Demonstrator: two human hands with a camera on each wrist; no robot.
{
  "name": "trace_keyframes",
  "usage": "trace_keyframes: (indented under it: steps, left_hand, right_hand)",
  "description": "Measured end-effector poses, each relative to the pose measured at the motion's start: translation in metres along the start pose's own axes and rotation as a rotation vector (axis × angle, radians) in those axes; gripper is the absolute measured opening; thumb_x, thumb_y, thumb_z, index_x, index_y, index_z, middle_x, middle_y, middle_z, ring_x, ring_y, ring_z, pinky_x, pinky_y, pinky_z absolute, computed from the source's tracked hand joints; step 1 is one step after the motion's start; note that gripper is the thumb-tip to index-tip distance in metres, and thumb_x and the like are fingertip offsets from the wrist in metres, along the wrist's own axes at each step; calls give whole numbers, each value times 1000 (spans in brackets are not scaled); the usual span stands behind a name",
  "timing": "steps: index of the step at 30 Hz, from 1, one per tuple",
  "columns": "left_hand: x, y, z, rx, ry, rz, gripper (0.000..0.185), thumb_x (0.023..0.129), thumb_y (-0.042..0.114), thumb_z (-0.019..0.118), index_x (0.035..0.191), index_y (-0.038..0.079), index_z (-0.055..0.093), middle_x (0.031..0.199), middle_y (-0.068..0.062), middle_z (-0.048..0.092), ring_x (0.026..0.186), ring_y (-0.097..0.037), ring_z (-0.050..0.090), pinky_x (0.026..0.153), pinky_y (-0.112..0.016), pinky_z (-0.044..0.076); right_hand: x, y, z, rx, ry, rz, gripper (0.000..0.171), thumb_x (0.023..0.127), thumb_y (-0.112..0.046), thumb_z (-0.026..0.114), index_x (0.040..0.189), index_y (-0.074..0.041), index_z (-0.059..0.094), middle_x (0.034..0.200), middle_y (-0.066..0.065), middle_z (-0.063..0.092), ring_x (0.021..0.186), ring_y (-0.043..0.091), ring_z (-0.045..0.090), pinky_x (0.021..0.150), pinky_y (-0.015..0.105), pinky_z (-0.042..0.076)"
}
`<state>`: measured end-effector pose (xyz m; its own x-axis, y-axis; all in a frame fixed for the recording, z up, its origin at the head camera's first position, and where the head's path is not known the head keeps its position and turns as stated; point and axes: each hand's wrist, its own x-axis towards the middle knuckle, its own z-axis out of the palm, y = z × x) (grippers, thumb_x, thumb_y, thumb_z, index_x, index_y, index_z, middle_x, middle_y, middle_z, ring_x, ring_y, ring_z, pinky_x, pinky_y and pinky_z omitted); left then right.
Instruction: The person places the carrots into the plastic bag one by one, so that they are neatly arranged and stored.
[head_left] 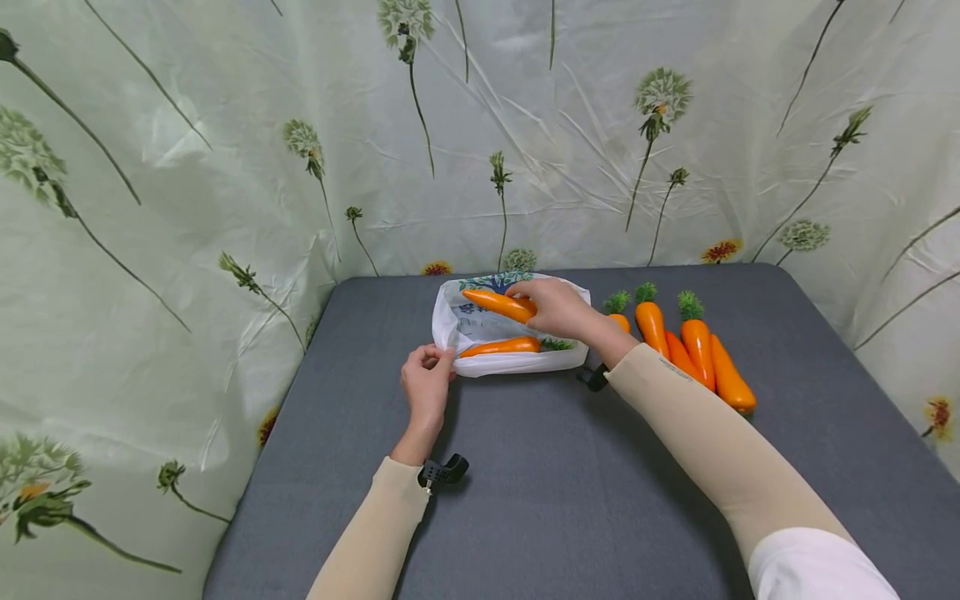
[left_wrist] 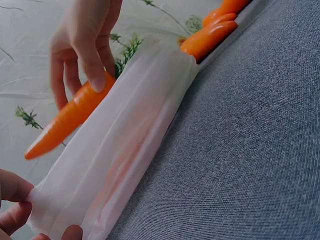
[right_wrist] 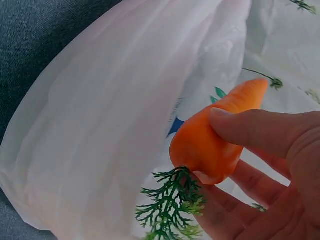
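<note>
Six carrots in all. One carrot is held above the bag at upper centre of the head view, and a second carrot lies inside it. Four more carrots lie in a row right of centre. There is one white plastic bag, one grey table, and two hands.

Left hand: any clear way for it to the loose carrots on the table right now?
Probably not. The left hand pinches the bag's edge at its left end, and the loose carrots lie beyond the bag, with the right hand and its forearm crossing between.
</note>
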<state>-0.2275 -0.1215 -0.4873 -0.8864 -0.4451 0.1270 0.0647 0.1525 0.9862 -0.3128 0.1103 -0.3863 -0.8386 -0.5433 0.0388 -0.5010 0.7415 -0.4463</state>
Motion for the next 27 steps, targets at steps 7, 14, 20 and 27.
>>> trace_keyframes:
  steps: [7, 14, 20, 27]
  left_hand:
    - [0, -1, 1, -24, 0, 6, 16, 89, 17, 77, 86, 5, 66, 102, -10, 63, 78, -21, 63, 66, -35, 60]
    - [1, 0, 2, -74, -12, 8, 14, 87, 10, 77, 84, 2, 66, 98, -11, 64, 80, -21, 65, 64, -37, 60]
    - [1, 0, 1, -67, -12, 6, 15, 88, 13, 77, 84, 4, 66, 97, -10, 64, 80, -21, 64, 64, -36, 60]
    - [0, -2, -1, -57, -12, 13, 17, 88, 16, 77, 84, 5, 65, 98, -10, 62, 81, -22, 64, 67, -39, 60]
  right_hand:
    - [10, 2, 8, -65, -66, -29, 57, 80, 5, 68, 134, -12, 63, 124, 7, 67, 104, 25, 61, 85, 40, 53]
    - [14, 6, 17, -116, -91, -66, 51, 81, 5, 70, 129, -13, 68, 120, 4, 68, 104, 23, 61, 88, 39, 53]
    - [11, 9, 20, -60, -133, -30, 54, 80, 5, 69, 131, -13, 68, 122, 5, 68, 99, 21, 61, 80, 35, 54]
    - [11, 11, 24, -23, -174, -30, 58, 81, 7, 68, 136, -11, 64, 126, 8, 67, 93, 20, 61, 70, 30, 52]
